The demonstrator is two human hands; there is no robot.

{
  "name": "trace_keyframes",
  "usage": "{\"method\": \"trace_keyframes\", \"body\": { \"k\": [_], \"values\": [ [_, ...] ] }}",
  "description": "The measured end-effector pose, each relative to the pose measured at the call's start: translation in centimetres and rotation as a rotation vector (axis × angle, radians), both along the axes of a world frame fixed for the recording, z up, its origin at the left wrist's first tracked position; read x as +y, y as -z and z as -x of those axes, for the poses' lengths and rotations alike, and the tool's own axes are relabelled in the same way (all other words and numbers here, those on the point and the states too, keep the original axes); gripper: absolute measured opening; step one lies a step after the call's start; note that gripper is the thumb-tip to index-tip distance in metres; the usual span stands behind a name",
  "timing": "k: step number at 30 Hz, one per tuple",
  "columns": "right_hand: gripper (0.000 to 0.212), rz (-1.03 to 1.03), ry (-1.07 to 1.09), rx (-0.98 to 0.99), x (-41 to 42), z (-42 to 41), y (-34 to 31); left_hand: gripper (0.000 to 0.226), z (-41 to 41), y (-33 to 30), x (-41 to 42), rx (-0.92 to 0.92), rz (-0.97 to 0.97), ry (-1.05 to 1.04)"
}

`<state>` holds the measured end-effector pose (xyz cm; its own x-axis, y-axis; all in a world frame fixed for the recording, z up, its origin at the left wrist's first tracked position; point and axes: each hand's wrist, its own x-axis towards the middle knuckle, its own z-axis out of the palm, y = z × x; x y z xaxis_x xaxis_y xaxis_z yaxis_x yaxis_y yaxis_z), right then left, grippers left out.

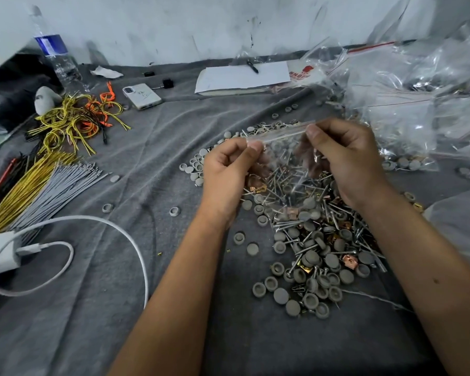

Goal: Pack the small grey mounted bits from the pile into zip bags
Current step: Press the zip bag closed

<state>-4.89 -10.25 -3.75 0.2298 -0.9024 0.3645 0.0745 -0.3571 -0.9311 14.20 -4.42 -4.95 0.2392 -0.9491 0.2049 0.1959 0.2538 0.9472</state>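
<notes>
Up above the heap, both hands hold one clear zip bag (285,158) by its top strip: the left hand (225,172) pinches the strip's left end between thumb and curled fingers, and the right hand (347,161) pinches the right end the same way, thumb on the near face and fingers behind the film. The bag hangs between them, slightly tilted, its right end higher, and the heap shows through the plastic; whether its mouth is sealed cannot be told. Directly below lies the pile of grey round caps (310,267), mixed with silver screws (288,226) and a few copper-coloured clips (349,261), all on a wrinkled grey cloth (147,164). Loose caps are scattered round the pile's edges, a few well apart to the left. A mound of clear zip bags (407,104) fills the far right, some with red seal lines. At the left lie bundles of yellow and grey ties (38,191) and looped yellow and orange cords (79,118), with a white charger and cable (136,248) nearer the front. Farther back stand a water bottle (53,55), a white phone (141,95) face down, and a notebook (242,77) with a pen (252,66) lying on it.
</notes>
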Motion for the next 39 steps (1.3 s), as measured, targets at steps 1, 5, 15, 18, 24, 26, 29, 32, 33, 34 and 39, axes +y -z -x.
{"method": "trace_keyframes", "body": {
  "k": [1, 5, 15, 18, 24, 26, 29, 32, 33, 34, 39],
  "values": [
    [0.011, 0.013, 0.001, 0.01, 0.1, -0.1, 0.1, 0.008, 0.1, 0.1, -0.1, -0.002, -0.001, 0.0],
    [0.008, 0.088, 0.017, 0.076, 0.4, -0.6, 0.2, 0.003, 0.4, 0.3, -0.3, -0.074, 0.018, 0.026],
    [0.007, 0.168, -0.009, 0.116, 0.5, -1.0, 0.6, 0.008, 0.5, 0.5, -0.5, -0.049, 0.037, 0.011],
    [0.008, 0.167, -0.029, 0.107, 0.4, -0.9, 0.6, 0.008, 0.5, 0.4, -0.6, -0.04, 0.035, 0.013],
    [0.009, 0.127, -0.035, 0.103, 0.5, -1.2, 0.7, 0.012, 0.5, 0.3, -0.5, -0.074, 0.048, 0.022],
    [0.007, 0.133, -0.037, 0.108, 0.5, -1.2, 0.6, 0.01, 0.5, 0.3, -0.5, -0.081, 0.048, 0.019],
    [0.005, 0.192, -0.031, 0.157, 0.5, -1.2, 0.4, 0.008, 0.5, 0.3, -0.4, -0.091, 0.045, 0.017],
    [0.005, 0.235, -0.027, 0.226, 0.7, -1.4, 0.4, 0.01, 0.6, 0.3, -0.4, -0.111, 0.056, 0.045],
    [0.005, 0.238, -0.028, 0.237, 0.7, -1.4, 0.4, 0.01, 0.7, 0.3, -0.4, -0.115, 0.058, 0.049],
    [0.006, 0.238, -0.03, 0.243, 0.7, -1.4, 0.4, 0.01, 0.6, 0.4, -0.4, -0.116, 0.056, 0.05],
    [0.005, 0.217, -0.005, 0.241, 0.9, -1.4, 0.5, 0.005, 0.5, 0.5, -0.5, -0.124, 0.034, 0.034]
  ]
}}
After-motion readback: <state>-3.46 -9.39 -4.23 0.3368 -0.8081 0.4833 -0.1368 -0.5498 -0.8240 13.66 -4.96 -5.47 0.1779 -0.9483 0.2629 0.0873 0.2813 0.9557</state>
